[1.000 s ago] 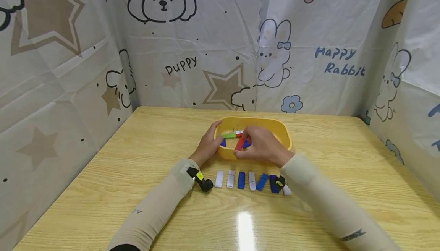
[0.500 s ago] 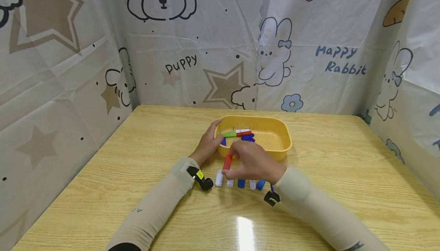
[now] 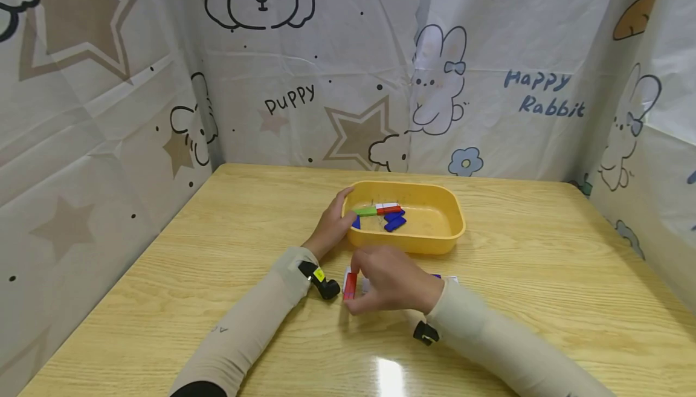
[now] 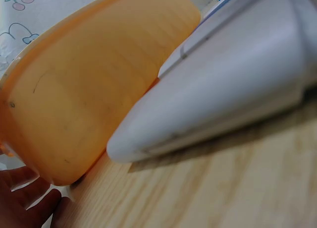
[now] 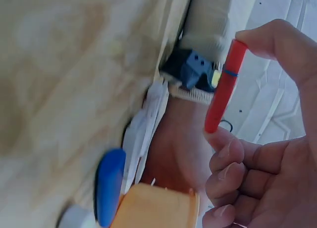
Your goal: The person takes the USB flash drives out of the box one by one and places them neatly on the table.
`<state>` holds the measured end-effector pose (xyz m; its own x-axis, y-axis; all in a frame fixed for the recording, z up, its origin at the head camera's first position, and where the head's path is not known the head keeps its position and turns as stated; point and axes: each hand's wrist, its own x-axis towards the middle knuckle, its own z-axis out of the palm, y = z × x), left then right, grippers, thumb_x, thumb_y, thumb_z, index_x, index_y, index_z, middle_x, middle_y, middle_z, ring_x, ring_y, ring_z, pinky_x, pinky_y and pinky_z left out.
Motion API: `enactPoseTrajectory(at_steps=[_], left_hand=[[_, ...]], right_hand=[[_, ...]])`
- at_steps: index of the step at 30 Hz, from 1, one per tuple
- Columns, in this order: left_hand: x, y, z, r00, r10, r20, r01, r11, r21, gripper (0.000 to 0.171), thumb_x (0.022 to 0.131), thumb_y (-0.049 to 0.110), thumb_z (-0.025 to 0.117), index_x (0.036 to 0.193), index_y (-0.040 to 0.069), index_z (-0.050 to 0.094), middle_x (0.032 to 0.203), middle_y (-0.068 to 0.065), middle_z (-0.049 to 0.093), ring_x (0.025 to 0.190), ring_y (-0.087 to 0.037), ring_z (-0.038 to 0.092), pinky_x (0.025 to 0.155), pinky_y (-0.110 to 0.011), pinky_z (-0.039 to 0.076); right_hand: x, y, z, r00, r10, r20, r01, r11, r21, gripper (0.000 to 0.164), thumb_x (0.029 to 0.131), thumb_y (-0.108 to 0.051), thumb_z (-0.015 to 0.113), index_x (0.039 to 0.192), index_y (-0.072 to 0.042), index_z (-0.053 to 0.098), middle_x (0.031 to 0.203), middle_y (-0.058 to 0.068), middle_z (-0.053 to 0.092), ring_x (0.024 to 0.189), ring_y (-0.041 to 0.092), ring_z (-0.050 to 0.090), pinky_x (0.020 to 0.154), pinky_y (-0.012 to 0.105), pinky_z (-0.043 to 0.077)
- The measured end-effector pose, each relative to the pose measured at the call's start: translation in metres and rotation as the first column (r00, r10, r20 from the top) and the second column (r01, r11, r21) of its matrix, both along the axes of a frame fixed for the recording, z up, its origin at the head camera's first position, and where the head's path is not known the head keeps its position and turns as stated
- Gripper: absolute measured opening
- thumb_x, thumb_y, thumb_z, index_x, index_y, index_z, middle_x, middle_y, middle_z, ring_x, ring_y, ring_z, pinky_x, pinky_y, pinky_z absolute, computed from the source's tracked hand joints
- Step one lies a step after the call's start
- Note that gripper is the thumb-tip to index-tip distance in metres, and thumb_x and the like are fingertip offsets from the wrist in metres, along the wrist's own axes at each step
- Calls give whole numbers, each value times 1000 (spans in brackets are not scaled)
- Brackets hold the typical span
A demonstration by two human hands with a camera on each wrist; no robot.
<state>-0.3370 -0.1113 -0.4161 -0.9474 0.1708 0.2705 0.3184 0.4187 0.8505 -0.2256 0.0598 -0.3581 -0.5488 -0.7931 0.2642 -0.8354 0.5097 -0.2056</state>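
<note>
Wooden tabletop (image 3: 261,216): spread across the lower half of the head view; container and laid-out pieces are borne on it.

Yellow basin (image 3: 429,245): located right of frame centre. Emptying is judged partly done, since pieces can be counted inside.

Row of sticks (image 5: 134,143): laid out below the basin in the head view, taken as the completed portion. A white stick (image 3: 454,279) and a purple stick (image 3: 437,275) are seen at its right end; the middle is hidden by the right hand (image 3: 394,279). A blue stick (image 5: 110,188) is resolved at lower left of centre in the right wrist view. Full count not obtainable.

Left hand (image 3: 330,223): basin's left end gripped, thumb over the near rim.

Unplaced, in basin: a green stick (image 3: 366,211), white and red pieces beside it, two blue pieces (image 3: 395,224) near them, and another partly covered by the left thumb.

Red stick (image 3: 350,288): pinched end to end between right thumb and finger, at the row's left end, lower centre. Not yet released; contact with the tabletop cannot be told.
</note>
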Motion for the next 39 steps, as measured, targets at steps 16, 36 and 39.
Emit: enactPoseTrajectory(at_steps=[16, 36, 39], left_hand=[[0, 0, 1, 1000, 16, -11, -16, 1000, -23, 60, 91, 16, 47, 149, 16, 32, 152, -9, 34, 138, -25, 33, 113, -42, 26], [0, 1, 1, 1000, 7, -12, -7, 1000, -9, 60, 91, 13, 47, 149, 14, 31, 152, -11, 34, 137, -26, 35, 113, -43, 27], [-1, 1, 1, 1000, 8, -17, -8, 1000, -8, 60, 91, 12, 48, 149, 13, 32, 152, -11, 34, 137, -26, 35, 113, -42, 27]], right_hand=[[19, -12, -11, 997, -9, 78, -4, 987, 161, 41, 70, -53, 74, 84, -17, 61, 71, -13, 48, 57, 4, 44, 54, 21, 37], [19, -13, -10, 985, -80, 151, 38, 965, 260, 51, 72, -62, 73, 92, -16, 63, 74, -12, 50, 63, 6, 49, 58, 22, 41], [19, -13, -11, 985, -88, 152, 44, 961, 272, 52, 72, -63, 73, 92, -16, 63, 75, -12, 50, 65, 6, 49, 59, 22, 41]])
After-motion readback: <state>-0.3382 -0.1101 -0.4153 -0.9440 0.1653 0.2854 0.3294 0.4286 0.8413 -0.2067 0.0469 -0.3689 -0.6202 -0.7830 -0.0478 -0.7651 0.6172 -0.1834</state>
